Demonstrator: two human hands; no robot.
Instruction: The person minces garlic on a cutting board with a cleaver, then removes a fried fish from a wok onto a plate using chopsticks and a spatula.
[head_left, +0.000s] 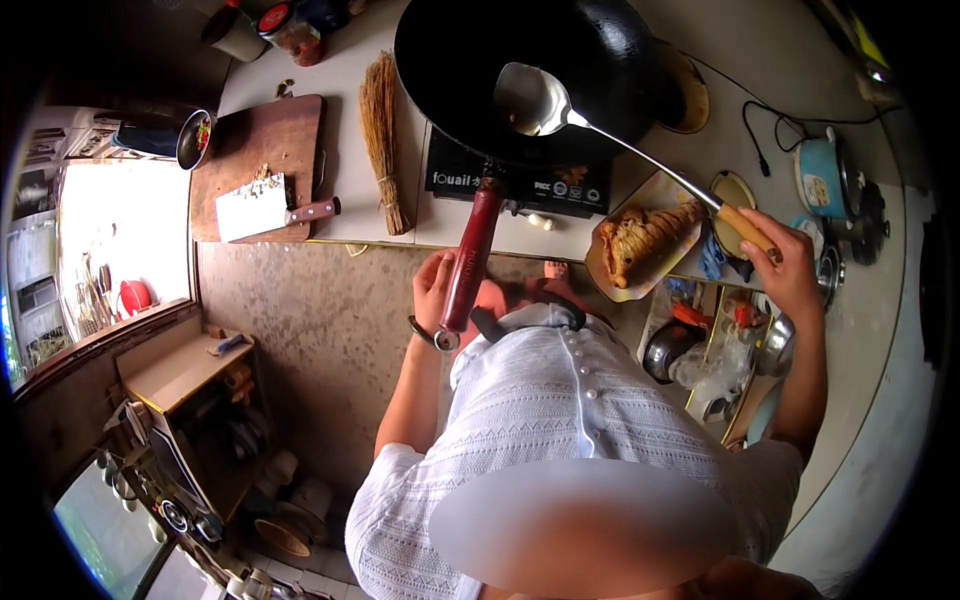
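Note:
My right hand is closed around the wooden handle of a metal wok spatula. The spatula's blade lies over the inside of a large black wok. A dark red wok handle extends toward me. Beside and partly behind that handle is my left hand, its fingers curled; the handle hides part of it, so I cannot make out whether it grips anything. Under the wok sits a black electric cooker. Right of the cooker, a plate bears browned, scored food.
A cleaver lies on a wooden cutting board at left, near a small bowl of chopped food. A straw brush lies beside the wok. A blue pot and a cable are at right, above shelves of cookware.

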